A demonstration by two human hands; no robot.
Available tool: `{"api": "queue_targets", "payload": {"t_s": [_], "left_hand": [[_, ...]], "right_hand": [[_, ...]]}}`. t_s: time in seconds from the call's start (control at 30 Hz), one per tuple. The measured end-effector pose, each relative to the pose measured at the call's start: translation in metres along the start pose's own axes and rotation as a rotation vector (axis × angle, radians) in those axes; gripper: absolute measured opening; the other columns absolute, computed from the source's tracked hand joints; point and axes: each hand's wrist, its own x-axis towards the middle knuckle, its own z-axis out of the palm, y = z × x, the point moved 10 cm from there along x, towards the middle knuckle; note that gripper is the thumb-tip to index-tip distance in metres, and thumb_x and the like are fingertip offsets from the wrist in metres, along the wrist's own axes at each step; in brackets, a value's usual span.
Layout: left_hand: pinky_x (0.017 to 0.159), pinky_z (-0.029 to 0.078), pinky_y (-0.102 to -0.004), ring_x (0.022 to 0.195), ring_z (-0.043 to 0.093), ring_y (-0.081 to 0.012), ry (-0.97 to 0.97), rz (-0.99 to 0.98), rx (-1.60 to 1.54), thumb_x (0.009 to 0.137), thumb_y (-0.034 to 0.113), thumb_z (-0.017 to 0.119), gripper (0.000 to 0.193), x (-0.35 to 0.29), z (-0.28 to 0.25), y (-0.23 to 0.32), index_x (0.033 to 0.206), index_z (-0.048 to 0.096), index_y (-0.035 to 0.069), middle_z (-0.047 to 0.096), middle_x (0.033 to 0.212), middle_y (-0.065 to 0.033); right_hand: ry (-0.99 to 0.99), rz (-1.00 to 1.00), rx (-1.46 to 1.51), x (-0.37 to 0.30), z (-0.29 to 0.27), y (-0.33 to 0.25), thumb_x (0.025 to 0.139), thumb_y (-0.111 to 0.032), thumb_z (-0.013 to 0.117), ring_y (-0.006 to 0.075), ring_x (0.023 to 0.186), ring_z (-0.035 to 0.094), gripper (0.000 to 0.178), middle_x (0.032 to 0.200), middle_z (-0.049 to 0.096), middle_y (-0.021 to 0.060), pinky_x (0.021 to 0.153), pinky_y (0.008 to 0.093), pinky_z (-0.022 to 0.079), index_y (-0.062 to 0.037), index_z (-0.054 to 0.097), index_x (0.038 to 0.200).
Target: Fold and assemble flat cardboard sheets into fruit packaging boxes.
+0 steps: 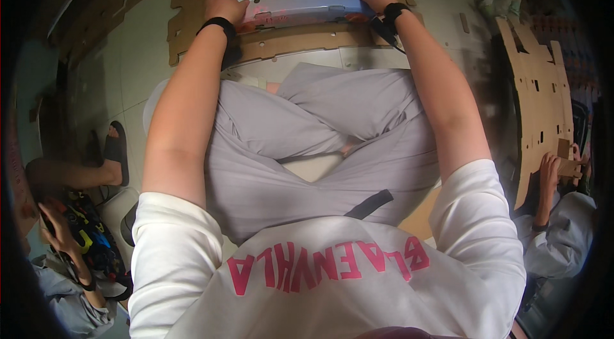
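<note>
A long folded cardboard piece [307, 5] with a white strip and a glossy blue-and-pink printed face lies across a larger flat sheet of brown cardboard [281, 45] on the floor in front of me. My left hand [225, 7] grips its left end, thumb on the near side, the other fingers mostly hidden. At the right end my right hand [380, 0] holds it in the same way, thumb pressed against the edge. Small slots and tabs show along the printed piece. Both my arms are stretched out, with a black band on each wrist.
My crossed legs [320, 121] in grey trousers lie between me and the cardboard. More slotted cardboard [537, 102] stands at the right, where another person's hand [548, 173] touches it. A second person [70, 262] sits at the left. Tiled floor [147, 70] shows around.
</note>
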Motion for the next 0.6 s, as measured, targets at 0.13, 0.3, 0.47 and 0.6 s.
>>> {"api": "queue_targets", "payload": {"t_s": [0.13, 0.3, 0.47, 0.6], "left_hand": [[0.1, 0.049, -0.0453, 0.12, 0.058, -0.037, -0.081, 0.238, 0.078, 0.086, 0.037, 0.072, 0.038, -0.011, -0.004, 0.035, 0.116, 0.07, 0.013, 0.06, 0.124, -0.0161], [0.101, 0.049, -0.0457, 0.12, 0.058, -0.0352, -0.235, 0.247, 0.108, 0.089, 0.039, 0.068, 0.035, -0.019, 0.013, 0.045, 0.115, 0.07, 0.015, 0.061, 0.124, -0.0154], [0.102, 0.047, -0.0461, 0.12, 0.058, -0.0364, -0.231, 0.266, 0.053, 0.092, 0.04, 0.064, 0.035, -0.015, 0.019, 0.046, 0.116, 0.07, 0.016, 0.061, 0.123, -0.0159], [0.102, 0.047, -0.0462, 0.119, 0.057, -0.0377, -0.236, 0.261, 0.032, 0.092, 0.042, 0.063, 0.036, -0.014, 0.02, 0.047, 0.115, 0.07, 0.015, 0.061, 0.123, -0.0182]], "right_hand": [[0.282, -0.039, -0.269, -0.023, -0.018, -0.032, 0.09, -0.043, 0.07, 0.04, 0.112, 0.065, 0.063, 0.134, 0.058, 0.0239, 0.093, 0.047, 0.055, -0.0011, 0.056, 0.134], [0.203, -0.064, -0.313, -0.041, 0.009, -0.066, 0.091, -0.048, 0.063, 0.0379, 0.132, 0.05, 0.058, 0.136, 0.055, 0.0182, 0.104, 0.0509, 0.046, -0.0106, 0.059, 0.135], [0.112, -0.028, -0.252, -0.04, 0.028, -0.061, 0.084, -0.063, 0.06, 0.0353, 0.146, 0.033, 0.075, 0.151, 0.044, 0.0176, 0.113, 0.0581, 0.03, -0.015, 0.058, 0.142], [0.078, -0.035, -0.173, -0.028, 0.033, -0.049, 0.083, -0.063, 0.059, 0.0353, 0.146, 0.033, 0.077, 0.156, 0.039, 0.0185, 0.117, 0.0546, 0.029, -0.0161, 0.056, 0.145]]}}
